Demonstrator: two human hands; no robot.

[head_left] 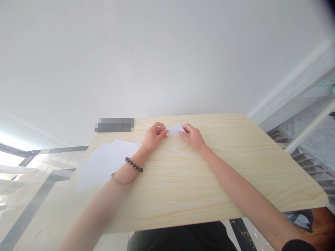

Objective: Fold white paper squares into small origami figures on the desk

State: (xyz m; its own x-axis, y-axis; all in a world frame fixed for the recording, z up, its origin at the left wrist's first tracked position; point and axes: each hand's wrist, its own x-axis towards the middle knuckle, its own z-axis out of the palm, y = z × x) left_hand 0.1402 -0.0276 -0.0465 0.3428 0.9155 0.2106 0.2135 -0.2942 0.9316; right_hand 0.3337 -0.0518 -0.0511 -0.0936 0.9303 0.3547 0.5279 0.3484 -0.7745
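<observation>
Nearest us, dark clothing (183,238) shows under the table (209,181) edge, and both bare forearms run out over the pale wood top. On the left wrist, behind the fingers, we see a bead bracelet (134,165) and a thin band (116,179).

The stack of white sheets (104,162) lies flat on the table. It sits left of the left fingers and on the near side of them, and part of it is under that forearm.

Farther out, the left hand (154,134) is curled, with thumb and fingertips pinched narrow on the left end of the folded paper (175,130). The right hand (192,136) pinches the right end the same way, with its other fingers tucked. The folded paper is small and white, spans the gap between the two sets of fingertips, and is low over the table near the far edge. We cannot tell whether it touches the wood.

We judge the step in hand to be a fold being set or adjusted on this small piece, with both ends held. A further move on it calls for steady pinches on both sides, edges lined up, and light pressure so that the paper does not slip or tear.

Beyond the left fingers and to their left sits a grey blurred patch (114,124) at the table's far edge. Behind it all is a plain white wall (157,52).
</observation>
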